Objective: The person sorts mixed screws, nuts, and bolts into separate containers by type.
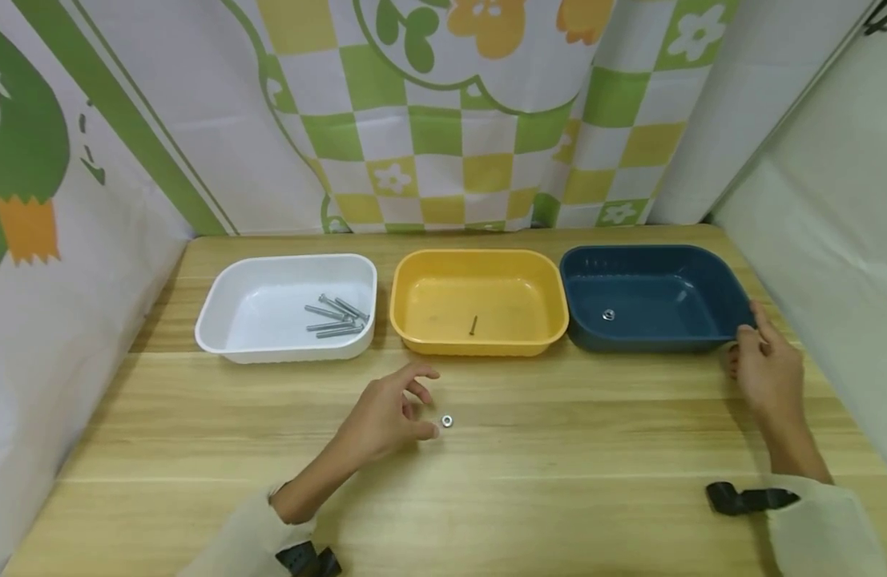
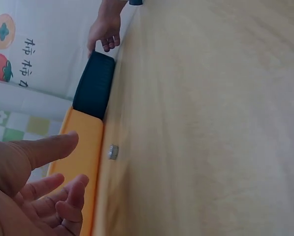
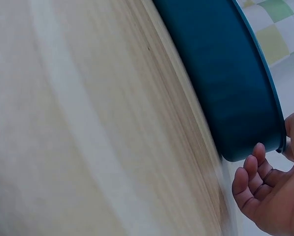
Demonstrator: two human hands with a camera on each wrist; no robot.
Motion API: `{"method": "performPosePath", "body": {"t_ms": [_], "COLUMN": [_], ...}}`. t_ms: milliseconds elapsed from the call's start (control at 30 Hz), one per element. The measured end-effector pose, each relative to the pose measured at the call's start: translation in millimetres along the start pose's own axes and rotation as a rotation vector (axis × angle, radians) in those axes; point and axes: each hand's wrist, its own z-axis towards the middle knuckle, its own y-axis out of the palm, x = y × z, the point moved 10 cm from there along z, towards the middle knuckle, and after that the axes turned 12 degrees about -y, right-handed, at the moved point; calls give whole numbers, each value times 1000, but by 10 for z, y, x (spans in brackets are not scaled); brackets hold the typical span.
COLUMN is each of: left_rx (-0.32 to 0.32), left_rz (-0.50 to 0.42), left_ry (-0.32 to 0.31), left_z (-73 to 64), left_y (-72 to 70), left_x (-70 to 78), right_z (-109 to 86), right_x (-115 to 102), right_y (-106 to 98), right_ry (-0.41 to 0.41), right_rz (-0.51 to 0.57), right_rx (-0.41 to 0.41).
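A small metal nut (image 1: pixel 446 421) lies on the wooden table just off the fingertips of my left hand (image 1: pixel 389 413). That hand holds nothing, its thumb and fingers spread apart; in the left wrist view the nut (image 2: pixel 113 152) sits beyond them. At the far right, my right hand (image 1: pixel 771 369) grips the near right corner of the dark blue bin (image 1: pixel 655 340) by its rim. Seen from the right wrist, the other fingers (image 3: pixel 255 184) curl loosely beside the bin's end wall. Inside the blue bin rests another nut (image 1: pixel 609 315).
Left of the blue bin stands a yellow bin (image 1: pixel 479 349) holding one small screw (image 1: pixel 473 325). Further left is a white bin (image 1: pixel 270 357) with several bolts (image 1: pixel 335 328) in its right end. Printed cloth (image 1: pixel 436 136) hangs behind the table (image 1: pixel 558 481) and along both sides.
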Motion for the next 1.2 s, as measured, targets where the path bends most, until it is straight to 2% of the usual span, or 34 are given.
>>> {"method": "performPosePath", "body": {"t_ms": [100,200,367,533,667,800,967,1200], "left_rx": [-12,0,77,133,161,181,193,223], "left_rz": [-36,-69,-15,85,118,135,142,140], "left_ry": [-45,-62,-67,-77,-60,-37,-39,-27], "left_z": [-8,-9,1,7,11,4,-7,7], "left_y": [19,38,68,131,182,223,265,263], "left_x": [-125,-197,-222,-220,-196,-166,-164,-128], "right_z": [1,7,25,25,25,21,4,9], "right_x": [4,9,8,9,10,1,-11,-10], "right_y": [11,10,-4,-14,-22,-28,-14,-9], "right_ry": [0,3,14,27,29,23,1,-2], "right_rz": [-10,-11,26,12,-13,-37,-53,-64], "right_rx": [-8,-1,22,45,54,54,38,26]}}
